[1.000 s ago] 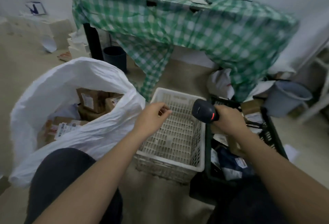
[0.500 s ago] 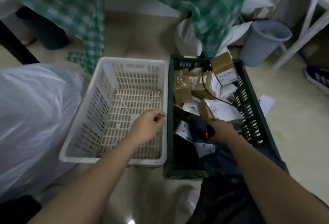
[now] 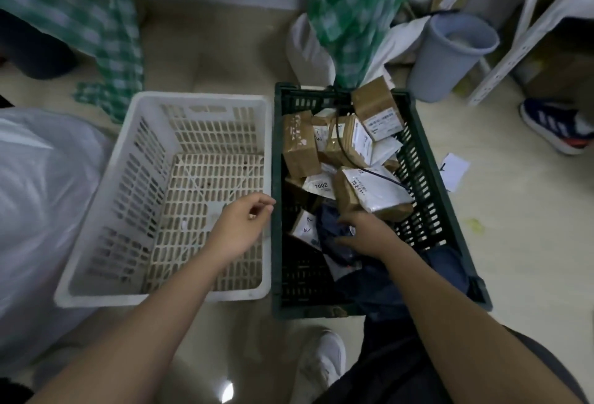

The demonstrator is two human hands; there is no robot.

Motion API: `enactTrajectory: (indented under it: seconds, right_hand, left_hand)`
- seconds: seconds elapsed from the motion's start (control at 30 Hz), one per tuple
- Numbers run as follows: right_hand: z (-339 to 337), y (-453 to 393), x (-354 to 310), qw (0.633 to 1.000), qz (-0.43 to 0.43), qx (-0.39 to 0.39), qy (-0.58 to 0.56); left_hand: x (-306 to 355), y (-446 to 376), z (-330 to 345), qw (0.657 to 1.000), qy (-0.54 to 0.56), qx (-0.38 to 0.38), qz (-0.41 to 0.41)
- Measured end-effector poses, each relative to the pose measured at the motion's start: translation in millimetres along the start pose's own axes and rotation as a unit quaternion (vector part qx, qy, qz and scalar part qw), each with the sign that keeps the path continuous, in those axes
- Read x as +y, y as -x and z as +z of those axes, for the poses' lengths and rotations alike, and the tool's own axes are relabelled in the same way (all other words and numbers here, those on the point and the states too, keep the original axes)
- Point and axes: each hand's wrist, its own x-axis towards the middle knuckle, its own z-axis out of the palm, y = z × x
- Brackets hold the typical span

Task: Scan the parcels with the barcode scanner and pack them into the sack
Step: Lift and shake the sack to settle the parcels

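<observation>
The green crate on the right holds several parcels: brown boxes, a white mailer and a dark blue bag. My right hand is low inside the crate with its fingers spread over the dark blue bag. The dark scanner seems to lie just under that hand, showing a small red light, and its black cable runs across the boxes. My left hand hovers loosely curled and holds nothing, above the white basket. The white sack bulges at the left edge.
A green checked cloth hangs down behind the crates. A grey bin stands at the back right, beside a white frame. Another person's blue shoe is at the far right, a paper slip lies on the floor, and my white shoe is below.
My view swung down and right from the sack to the crates. My right hand lowered the scanner into the green crate and its fingers have spread. The left hand stays over the white basket.
</observation>
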Motion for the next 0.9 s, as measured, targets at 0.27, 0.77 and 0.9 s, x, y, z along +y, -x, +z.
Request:
enactTrajectory:
  seconds: [0.27,0.77,0.9]
  right_hand:
    - [-39.8,76.4,-165.7,0.959,-0.194,0.116,-0.172]
    - [-18.6,156.0,-534.9,0.82,-0.502,0.251,0.115]
    - [-9.3,139.9,-593.3,0.734,-0.5,0.313,0.336]
  left_hand:
    - [9.6,93.2,-91.7,0.991,0.05,0.116,0.031]
    - [-99.5,342.0,-343.4,0.854,0.069,0.514,-0.031]
    - [-147.2,356.4,-394.4,0.834,-0.015,0.533,-0.14]
